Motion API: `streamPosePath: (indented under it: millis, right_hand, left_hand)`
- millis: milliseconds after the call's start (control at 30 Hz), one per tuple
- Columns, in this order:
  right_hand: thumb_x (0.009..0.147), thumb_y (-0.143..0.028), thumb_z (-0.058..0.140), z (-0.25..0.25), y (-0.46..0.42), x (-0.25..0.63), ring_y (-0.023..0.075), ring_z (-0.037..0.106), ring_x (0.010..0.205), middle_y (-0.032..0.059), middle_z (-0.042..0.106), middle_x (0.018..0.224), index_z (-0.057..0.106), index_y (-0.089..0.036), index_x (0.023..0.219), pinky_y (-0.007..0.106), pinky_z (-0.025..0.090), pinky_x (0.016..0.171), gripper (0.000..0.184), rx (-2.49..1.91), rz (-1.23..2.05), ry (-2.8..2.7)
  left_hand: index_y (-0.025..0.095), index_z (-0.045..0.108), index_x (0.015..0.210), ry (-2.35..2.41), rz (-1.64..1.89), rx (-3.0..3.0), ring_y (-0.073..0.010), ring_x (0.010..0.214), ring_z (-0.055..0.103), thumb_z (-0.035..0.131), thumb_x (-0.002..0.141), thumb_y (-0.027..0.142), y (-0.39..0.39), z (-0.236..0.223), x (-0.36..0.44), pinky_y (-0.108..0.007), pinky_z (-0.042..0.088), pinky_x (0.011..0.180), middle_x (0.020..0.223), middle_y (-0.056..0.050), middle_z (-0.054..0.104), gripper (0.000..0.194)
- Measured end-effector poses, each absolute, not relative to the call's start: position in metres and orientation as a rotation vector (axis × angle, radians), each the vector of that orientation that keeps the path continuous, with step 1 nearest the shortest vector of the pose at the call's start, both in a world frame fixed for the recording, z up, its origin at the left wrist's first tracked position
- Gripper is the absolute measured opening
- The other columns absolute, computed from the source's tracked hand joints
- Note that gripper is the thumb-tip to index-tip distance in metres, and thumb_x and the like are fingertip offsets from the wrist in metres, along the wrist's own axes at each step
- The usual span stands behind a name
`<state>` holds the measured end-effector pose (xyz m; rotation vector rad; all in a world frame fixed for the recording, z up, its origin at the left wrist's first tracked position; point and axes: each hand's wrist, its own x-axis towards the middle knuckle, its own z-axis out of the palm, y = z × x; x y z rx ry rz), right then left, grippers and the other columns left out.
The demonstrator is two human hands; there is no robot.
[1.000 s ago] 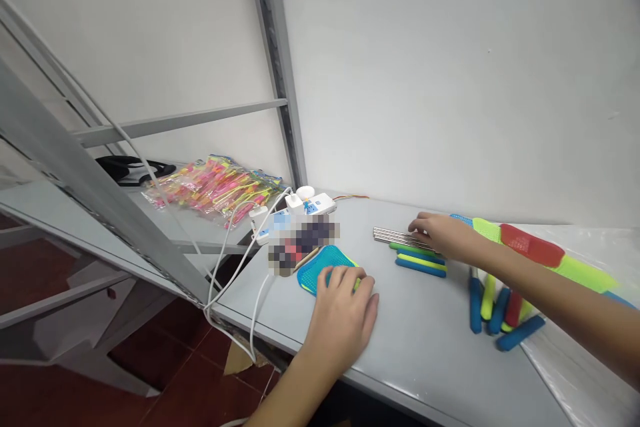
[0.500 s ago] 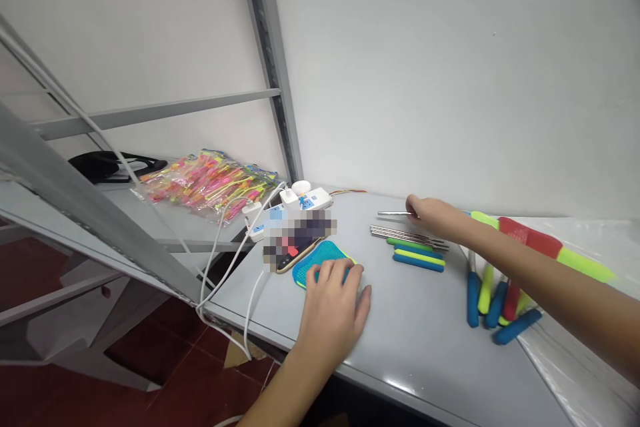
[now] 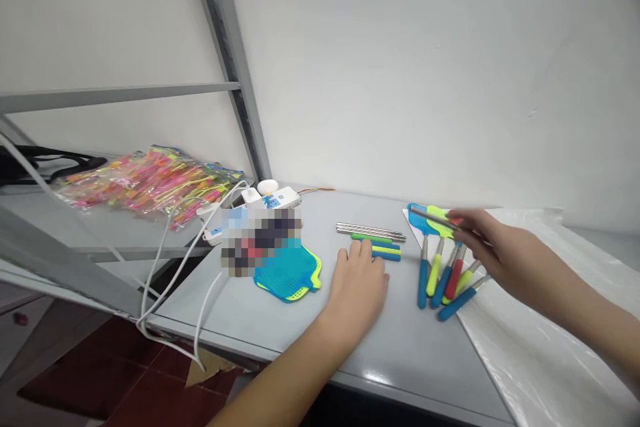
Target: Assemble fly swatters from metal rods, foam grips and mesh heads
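Note:
My right hand [image 3: 487, 235] is closed around a thin metal rod [image 3: 431, 217], which points left above the mesh heads of several fly swatters. These swatters, with blue [image 3: 423, 283], yellow and red handles [image 3: 454, 280], lie fanned out on the right. My left hand [image 3: 359, 280] rests low over the table, fingers curved and slightly apart. Its fingertips cover the left ends of loose blue and yellow handle grips [image 3: 387, 251]; contact is unclear. A green grip [image 3: 375, 238] and several bare metal rods [image 3: 367, 230] lie just behind. Left of this hand are stacked blue and yellow swatter heads [image 3: 287, 277].
A white power strip [image 3: 285, 199] with plugs and white cables [image 3: 187, 257] stands at the left, beside a pixelated object. Packets of colourful items [image 3: 155, 180] lie on the shelf beyond the grey metal post [image 3: 230, 60]. Clear plastic sheeting [image 3: 525, 320] covers the right side.
My left hand has left the swatter heads and moved right to the loose grips. My right hand has carried a metal rod rightward, over the fanned swatters. The view has shifted right.

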<state>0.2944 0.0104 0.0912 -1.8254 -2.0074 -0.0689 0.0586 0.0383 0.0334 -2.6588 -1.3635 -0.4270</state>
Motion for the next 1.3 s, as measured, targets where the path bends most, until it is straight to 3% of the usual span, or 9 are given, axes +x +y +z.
streamPosePath:
  millis: [200,300,400,600,700,800,900,1033,1300]
  right_hand:
    - [0.093,-0.05,0.046,0.053,-0.064,0.326,0.0265,0.07,0.087,0.0049,0.071,0.107,0.058,-0.031,0.115,0.035,0.056,0.068,0.032,-1.797,-0.035,-2.019]
    - [0.092,-0.05,0.048,0.041,-0.095,0.332,0.0237,0.07,0.085,0.0042,0.07,0.105,0.057,-0.032,0.115,0.029,0.057,0.06,0.031,-1.83,-0.02,-1.961]
    - [0.091,-0.05,0.05,0.038,-0.115,0.333,0.0218,0.069,0.083,0.0045,0.069,0.105,0.057,-0.032,0.113,0.025,0.057,0.054,0.03,-1.899,-0.068,-1.828]
    - [0.094,-0.043,0.048,0.033,-0.113,0.318,0.0182,0.069,0.084,0.0024,0.068,0.101,0.056,-0.032,0.114,0.025,0.057,0.066,0.024,-1.75,-0.084,-1.916]
    - [0.096,-0.035,0.046,0.026,-0.105,0.305,0.0166,0.067,0.081,0.0021,0.067,0.098,0.055,-0.032,0.117,0.026,0.055,0.067,0.022,-1.694,-0.05,-2.02]
    - [0.098,-0.029,0.044,0.02,-0.102,0.295,0.0159,0.066,0.078,0.0031,0.066,0.096,0.055,-0.031,0.121,0.026,0.053,0.065,0.026,-1.683,-0.024,-2.094]
    - [0.098,-0.025,0.041,0.017,-0.102,0.292,0.0155,0.065,0.075,0.0039,0.065,0.092,0.057,-0.028,0.123,0.026,0.051,0.063,0.03,-1.626,-0.037,-2.139]
    - [0.098,-0.019,0.04,0.016,-0.103,0.29,0.0149,0.063,0.072,0.0041,0.064,0.09,0.055,-0.025,0.127,0.025,0.049,0.062,0.033,-1.582,-0.058,-2.211]
    - [0.096,-0.007,0.029,0.024,-0.095,0.25,0.0161,0.055,0.061,0.0032,0.063,0.077,0.059,-0.014,0.114,0.029,0.039,0.054,0.036,-1.406,-0.293,-2.347]
  left_hand:
    - [0.021,0.058,0.112,-1.297,-0.505,-2.654,-0.0282,0.104,0.047,0.053,0.092,0.033,0.032,0.032,0.061,-0.043,0.04,0.081,0.12,-0.011,0.054,0.024]
    - [0.021,0.061,0.11,-1.312,-0.483,-2.641,-0.0311,0.112,0.044,0.054,0.092,0.035,0.034,0.032,0.064,-0.046,0.039,0.084,0.131,-0.011,0.05,0.024]
    - [0.02,0.064,0.094,-1.275,-0.497,-2.655,-0.0304,0.113,0.044,0.046,0.096,0.035,0.034,0.035,0.062,-0.047,0.038,0.085,0.127,-0.009,0.053,0.023]
    - [0.024,0.059,0.107,-1.199,-0.452,-2.84,-0.0295,0.117,0.043,0.063,0.088,0.04,0.028,0.03,0.057,-0.047,0.036,0.093,0.131,-0.007,0.052,0.025]
    - [0.023,0.059,0.097,-1.138,-0.437,-2.894,-0.0251,0.115,0.046,0.054,0.095,0.028,0.023,0.024,0.056,-0.048,0.03,0.1,0.124,-0.004,0.057,0.007]
    - [0.022,0.056,0.102,-1.043,-0.514,-2.935,-0.0188,0.101,0.052,0.041,0.1,0.02,0.015,0.018,0.052,-0.047,0.025,0.104,0.109,-0.003,0.061,0.015]
    - [0.021,0.054,0.108,-0.917,-0.569,-2.95,-0.0164,0.083,0.051,0.037,0.1,0.018,0.009,0.01,0.045,-0.038,0.034,0.089,0.091,-0.002,0.06,0.019]
    - [0.021,0.054,0.109,-0.78,-0.621,-2.9,-0.0179,0.078,0.049,0.046,0.097,0.017,0.007,0.002,0.041,-0.033,0.032,0.069,0.086,-0.003,0.058,0.016]
    - [0.019,0.054,0.109,-0.578,-0.656,-2.968,-0.0167,0.069,0.046,0.05,0.093,0.014,-0.011,0.001,0.052,-0.031,0.03,0.061,0.079,0.0,0.055,0.018]
